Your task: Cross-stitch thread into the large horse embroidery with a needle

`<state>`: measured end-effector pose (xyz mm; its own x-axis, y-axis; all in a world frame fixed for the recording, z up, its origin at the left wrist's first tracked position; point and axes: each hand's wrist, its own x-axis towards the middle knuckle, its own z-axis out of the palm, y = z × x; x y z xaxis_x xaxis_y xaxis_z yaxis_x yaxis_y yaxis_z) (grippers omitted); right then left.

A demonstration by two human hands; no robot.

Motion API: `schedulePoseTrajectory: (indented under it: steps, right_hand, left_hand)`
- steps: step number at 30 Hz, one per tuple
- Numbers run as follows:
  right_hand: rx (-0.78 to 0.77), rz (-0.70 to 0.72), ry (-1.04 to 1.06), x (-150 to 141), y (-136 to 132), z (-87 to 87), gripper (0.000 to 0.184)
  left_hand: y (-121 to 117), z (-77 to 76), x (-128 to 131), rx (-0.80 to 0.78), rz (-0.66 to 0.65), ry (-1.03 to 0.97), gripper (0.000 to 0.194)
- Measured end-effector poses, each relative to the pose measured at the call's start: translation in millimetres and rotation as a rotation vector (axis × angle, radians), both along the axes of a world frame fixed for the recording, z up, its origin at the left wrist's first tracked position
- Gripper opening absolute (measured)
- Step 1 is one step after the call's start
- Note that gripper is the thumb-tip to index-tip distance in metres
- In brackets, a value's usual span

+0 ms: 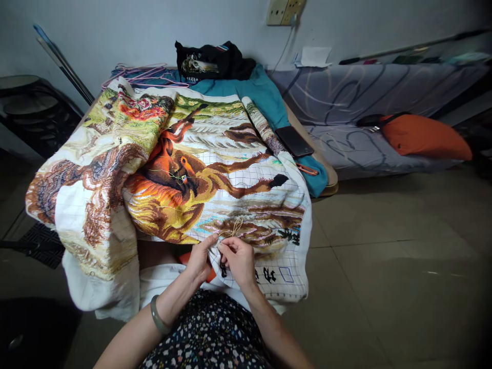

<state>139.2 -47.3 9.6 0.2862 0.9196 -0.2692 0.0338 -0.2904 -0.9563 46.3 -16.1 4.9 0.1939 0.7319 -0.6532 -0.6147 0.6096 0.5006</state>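
A large cross-stitch cloth (pixel 200 169) with orange and brown horses lies draped over a low table and onto my lap. My left hand (pixel 200 259), with a green bangle on its wrist, pinches the cloth's near edge. My right hand (pixel 239 259) sits right beside it, fingers pinched on a tan thread (pixel 232 229) that loops up from the cloth. A needle is too small to make out.
A black phone (pixel 294 141) and an orange-handled tool (pixel 306 169) lie on teal fabric (pixel 265 95) at the table's right. A dark bundle (pixel 213 60) sits at the back. A bed with an orange pillow (pixel 425 137) stands to the right. Tiled floor (pixel 384 266) spreads on the right.
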Motion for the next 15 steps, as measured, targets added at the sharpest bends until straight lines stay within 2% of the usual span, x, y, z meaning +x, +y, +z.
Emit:
schedulePoseTrajectory:
  steps: [3,5,9,12,14,15]
  right_hand:
    - [-0.025,-0.029,0.037,0.3,3.4,4.4,0.015]
    - [0.010,-0.035,-0.002,1.0,6.5,8.6,0.016]
    - [0.129,0.105,-0.259,2.2,13.5,17.0,0.017]
    - [0.149,0.201,-0.442,2.4,17.4,22.8,0.013]
    - [0.149,0.184,-0.431,6.3,18.6,28.0,0.014]
    - [0.160,0.138,-0.357,10.9,18.7,31.6,0.015]
  left_hand:
    - [-1.7,0.2,-0.3,0.004,-0.040,-0.043,0.023]
    - [-2.1,1.6,-0.8,0.004,-0.039,-0.077,0.022]
    - [-1.5,4.6,-2.3,0.007,0.006,-0.110,0.020]
    - [-0.8,6.8,-2.8,0.004,0.044,-0.090,0.021]
    - [-0.6,8.2,-2.5,0.002,0.038,-0.079,0.023]
    - [-0.6,8.6,-2.3,0.000,0.029,-0.078,0.025]
